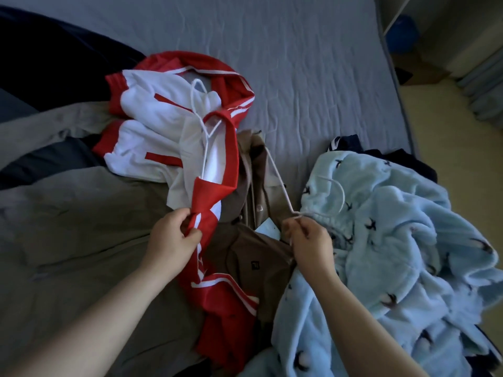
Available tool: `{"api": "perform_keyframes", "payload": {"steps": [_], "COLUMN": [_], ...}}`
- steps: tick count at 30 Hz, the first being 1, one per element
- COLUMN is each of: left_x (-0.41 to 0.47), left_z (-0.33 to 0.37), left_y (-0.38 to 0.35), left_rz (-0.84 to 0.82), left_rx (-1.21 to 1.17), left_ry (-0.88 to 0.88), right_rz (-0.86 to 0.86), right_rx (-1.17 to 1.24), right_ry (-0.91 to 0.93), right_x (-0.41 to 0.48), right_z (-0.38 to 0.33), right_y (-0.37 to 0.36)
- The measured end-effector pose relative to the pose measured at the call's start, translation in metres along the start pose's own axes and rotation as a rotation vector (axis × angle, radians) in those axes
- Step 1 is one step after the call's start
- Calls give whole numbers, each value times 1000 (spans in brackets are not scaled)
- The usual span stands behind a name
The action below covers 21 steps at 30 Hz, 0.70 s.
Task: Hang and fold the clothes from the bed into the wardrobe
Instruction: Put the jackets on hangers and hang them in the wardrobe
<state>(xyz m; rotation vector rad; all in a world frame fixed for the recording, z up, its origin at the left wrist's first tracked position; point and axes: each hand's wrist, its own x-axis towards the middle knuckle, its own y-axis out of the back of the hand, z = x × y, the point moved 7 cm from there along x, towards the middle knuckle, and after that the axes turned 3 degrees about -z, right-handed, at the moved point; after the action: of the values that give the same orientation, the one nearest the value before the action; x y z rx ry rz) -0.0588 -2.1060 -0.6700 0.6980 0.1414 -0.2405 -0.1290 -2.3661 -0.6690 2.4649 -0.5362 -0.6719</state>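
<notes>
A red and white jacket [163,115] lies crumpled on the bed with a white wire hanger [201,115] pushed into it. My left hand [174,238] pinches the jacket's red front edge. My right hand [307,240] grips the neck of a second white wire hanger [280,180], whose hook curves over a light blue fleece robe [394,227] with small dark bird prints. A brown shirt [253,254] lies under both hands.
A grey-brown blanket [81,227] covers the bed's left side. Dark navy clothes [381,151] lie behind the robe. The grey mattress [299,63] stretches beyond. The floor [441,148] and a blue object [402,31] by a white shelf are at the right.
</notes>
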Motion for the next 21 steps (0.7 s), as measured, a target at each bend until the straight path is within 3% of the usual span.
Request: {"api": "perform_keyframes", "payload": {"steps": [6,10,14,21], "left_x": [-10,-13,-18,-22], "left_z": [1,2,4,8], "left_y": [-5,-14,-27,-33], "left_rz": [-4,0,-28,-23], "left_rx": [-35,-67,-70,-26], "left_ry": [17,3,1,7], "right_rz": [-8,-157,-237,-228], "right_rx": [-113,-197,-247,-222], "right_ry": [-233,-349,-315,-182], "right_x": [-6,-6,-6,-17], "right_z": [42,63,61,53], "right_y": [1,-3,-3,8]}}
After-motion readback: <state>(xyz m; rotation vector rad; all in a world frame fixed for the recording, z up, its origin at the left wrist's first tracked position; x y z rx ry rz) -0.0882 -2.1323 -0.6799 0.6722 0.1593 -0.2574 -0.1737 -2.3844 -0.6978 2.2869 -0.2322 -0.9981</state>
